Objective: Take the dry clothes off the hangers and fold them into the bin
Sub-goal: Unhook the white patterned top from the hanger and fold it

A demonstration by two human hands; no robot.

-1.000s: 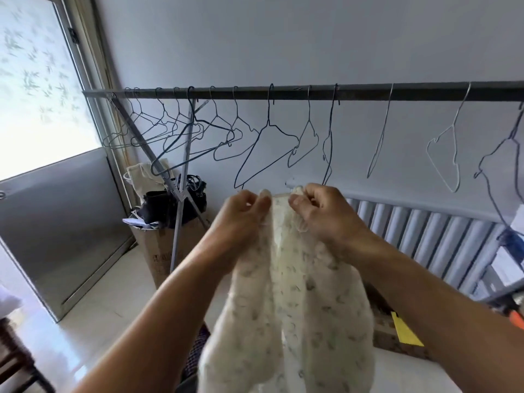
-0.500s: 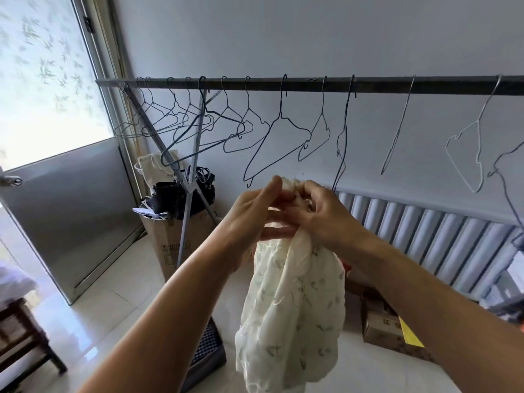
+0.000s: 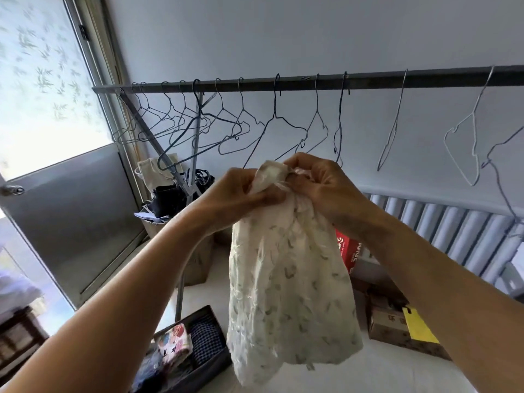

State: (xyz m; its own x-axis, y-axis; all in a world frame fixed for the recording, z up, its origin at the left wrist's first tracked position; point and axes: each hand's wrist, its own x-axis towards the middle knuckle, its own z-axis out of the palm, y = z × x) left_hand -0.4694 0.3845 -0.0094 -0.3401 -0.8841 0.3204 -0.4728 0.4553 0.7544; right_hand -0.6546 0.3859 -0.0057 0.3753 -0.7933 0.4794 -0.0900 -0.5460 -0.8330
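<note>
Rail (image 3: 368, 80) with wire hangers (image 3: 274, 120) | floor bin (image 3: 204, 371): folded clothes (image 3: 174, 344) | left grip (image 3: 241, 191), right grip (image 3: 320, 188) pinch cream garment (image 3: 286, 293)

**Domestic laundry-drying area, indoors**

A home setting is indicated by a dark drying rail (image 3: 374, 80) fitted along a plain wall above a ribbed radiator (image 3: 442, 234) and loaded with bare wire hangers (image 3: 274, 114). A door (image 3: 71, 211) with a patterned frosted pane is located at the left. Folded clothes (image 3: 175, 344) are stowed in a dark bin (image 3: 207, 371) on the pale floor (image 3: 397, 375). Cardboard boxes (image 3: 388, 321) and a black bag (image 3: 167, 197) are kept against the wall.
</note>
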